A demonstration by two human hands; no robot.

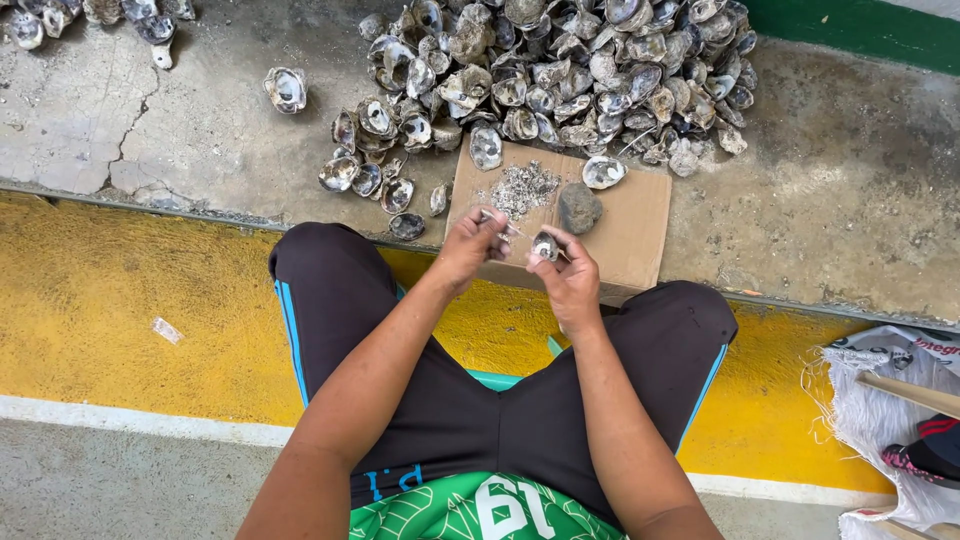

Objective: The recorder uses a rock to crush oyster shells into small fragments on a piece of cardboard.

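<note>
Pinching small shell (545, 245) in right hand (568, 275), left hand (470, 245) gripping thin tool (503, 225) pointing right

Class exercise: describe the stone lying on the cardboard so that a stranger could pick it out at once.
Find the flat brown cardboard sheet in front of the big shell pile. Near its middle lies the stone, right of grey crumbs. It is dull, lumpy and dark grey, unlike the shiny shells.

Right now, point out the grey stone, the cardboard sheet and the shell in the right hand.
grey stone (579, 207), head view, its top face.
cardboard sheet (635, 225), head view, bare right part.
shell (545, 245), head view, its middle.
</note>
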